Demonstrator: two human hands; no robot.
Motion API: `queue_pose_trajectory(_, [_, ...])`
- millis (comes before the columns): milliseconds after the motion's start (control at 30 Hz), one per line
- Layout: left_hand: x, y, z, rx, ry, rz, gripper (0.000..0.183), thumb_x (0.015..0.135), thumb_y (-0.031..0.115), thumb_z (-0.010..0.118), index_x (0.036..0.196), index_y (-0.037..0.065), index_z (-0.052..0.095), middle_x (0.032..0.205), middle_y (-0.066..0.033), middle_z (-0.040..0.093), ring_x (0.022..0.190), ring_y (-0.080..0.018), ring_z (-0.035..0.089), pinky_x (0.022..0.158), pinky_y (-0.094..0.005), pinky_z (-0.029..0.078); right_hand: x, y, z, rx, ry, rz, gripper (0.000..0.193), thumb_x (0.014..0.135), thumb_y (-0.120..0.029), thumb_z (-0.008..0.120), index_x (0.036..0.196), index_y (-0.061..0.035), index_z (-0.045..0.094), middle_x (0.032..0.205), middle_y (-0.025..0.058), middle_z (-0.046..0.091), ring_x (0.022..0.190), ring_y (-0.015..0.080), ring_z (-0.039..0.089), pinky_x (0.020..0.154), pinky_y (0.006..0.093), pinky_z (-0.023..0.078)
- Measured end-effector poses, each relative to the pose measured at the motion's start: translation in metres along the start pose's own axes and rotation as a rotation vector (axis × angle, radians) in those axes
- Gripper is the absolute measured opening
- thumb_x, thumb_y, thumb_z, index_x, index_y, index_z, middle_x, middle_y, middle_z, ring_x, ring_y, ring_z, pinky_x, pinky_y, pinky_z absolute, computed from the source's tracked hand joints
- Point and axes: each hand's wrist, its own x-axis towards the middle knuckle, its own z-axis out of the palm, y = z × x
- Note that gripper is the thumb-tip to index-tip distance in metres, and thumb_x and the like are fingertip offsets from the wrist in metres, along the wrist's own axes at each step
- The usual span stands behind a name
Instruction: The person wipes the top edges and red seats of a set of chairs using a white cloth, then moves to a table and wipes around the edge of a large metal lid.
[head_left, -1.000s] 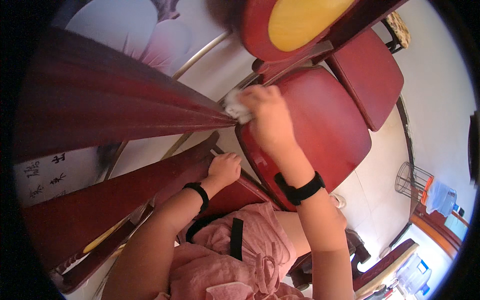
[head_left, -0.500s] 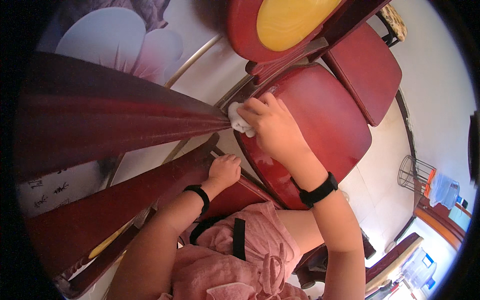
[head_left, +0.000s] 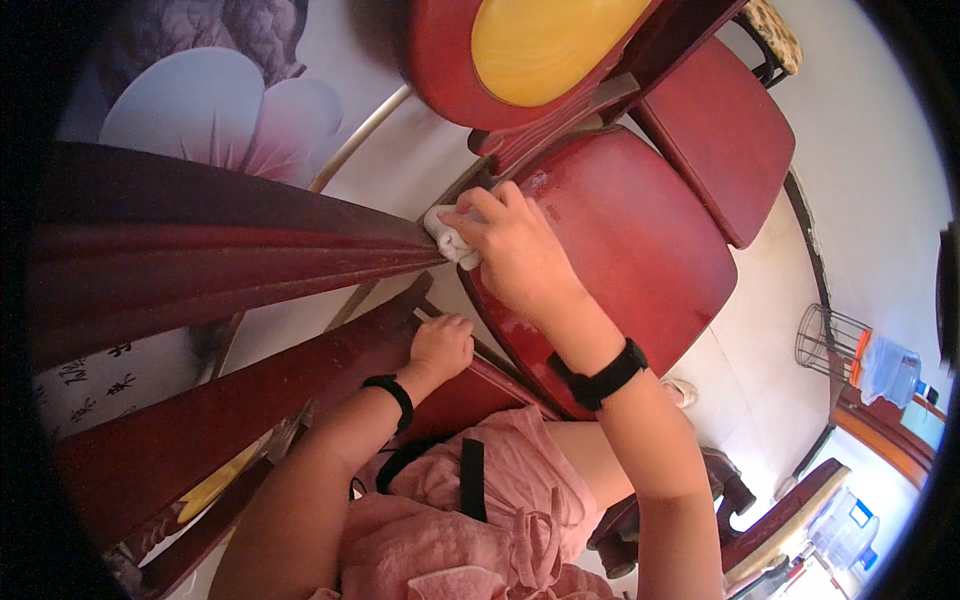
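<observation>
Dark red wooden chairs (head_left: 720,140) stand on a pale floor (head_left: 760,330); a flower mural (head_left: 190,110) covers the wall; a wire basket (head_left: 828,342) sits nearby.

Both forearms were bare, no sleeves. Right hand (head_left: 515,255) had a wide black band on the wrist, smooth and matte, watch-like. Left hand (head_left: 440,345) wore a thinner black band on the wrist, rounded in profile. The person wore a pink garment (head_left: 480,520), loose and creased, gathered in folds at the lap. Black straps (head_left: 470,480) ran over the pink fabric, one flat and vertical, one curving thin.
</observation>
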Motion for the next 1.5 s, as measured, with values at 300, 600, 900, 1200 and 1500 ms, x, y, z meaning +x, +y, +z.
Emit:
queue_pose_trajectory(300, [0.0, 0.0, -0.001, 0.014, 0.02, 0.001, 0.01, 0.071, 0.012, 0.05, 0.071, 0.003, 0.054, 0.076, -0.0124, 0.057, 0.074, -0.0294, 0.057, 0.064, -0.0395, 0.047, -0.003, 0.009, 0.005, -0.339, 0.111, -0.062, 0.028, 0.07, -0.011, 0.053, 0.097, -0.008, 0.06, 0.089, 0.0041, 0.049, 0.085, 0.0213, 0.046, 0.071, 0.0299, 0.04])
queue_pose_trajectory(600, [-0.001, 0.0, -0.004, -0.027, 0.035, 0.023, 0.012, 0.072, 0.011, 0.05, 0.072, 0.001, 0.056, 0.075, -0.0143, 0.056, 0.073, -0.031, 0.055, 0.062, -0.0414, 0.046, -0.02, 0.099, -0.061, -0.267, 0.405, 0.362, 0.04, 0.064, 0.006, 0.055, 0.102, -0.0052, 0.06, 0.103, 0.0131, 0.052, 0.094, 0.0323, 0.048, 0.083, 0.0393, 0.044])
queue_pose_trajectory(900, [-0.001, 0.003, -0.008, 0.025, -0.031, 0.02, 0.011, 0.07, 0.012, 0.051, 0.07, 0.002, 0.057, 0.074, -0.0127, 0.057, 0.073, -0.0293, 0.057, 0.063, -0.0385, 0.047, 0.033, 0.141, -0.052, -0.259, 0.287, 0.345, 0.032, 0.066, 0.0, 0.056, 0.096, -0.0063, 0.063, 0.104, 0.0027, 0.059, 0.092, 0.0261, 0.05, 0.079, 0.0316, 0.047])
queue_pose_trajectory(1200, [0.003, 0.007, -0.01, 0.019, -0.039, 0.007, 0.009, 0.068, 0.01, 0.052, 0.066, 0.002, 0.055, 0.071, -0.0129, 0.056, 0.072, -0.0292, 0.057, 0.061, -0.0393, 0.047, 0.046, 0.163, -0.068, -1.068, 0.189, 0.159, 0.016, 0.067, -0.013, 0.058, 0.082, -0.0101, 0.064, 0.093, 0.0034, 0.05, 0.086, 0.0218, 0.05, 0.06, 0.0306, 0.048])
queue_pose_trajectory(1500, [0.002, 0.005, -0.006, 0.0, -0.012, 0.02, 0.011, 0.069, 0.011, 0.051, 0.066, 0.002, 0.056, 0.073, -0.0141, 0.058, 0.072, -0.0296, 0.058, 0.062, -0.0397, 0.048, 0.023, 0.142, -0.039, -0.056, 0.381, 0.578, 0.025, 0.066, 0.001, 0.057, 0.09, -0.0006, 0.063, 0.102, 0.015, 0.055, 0.092, 0.0355, 0.05, 0.082, 0.0411, 0.044])
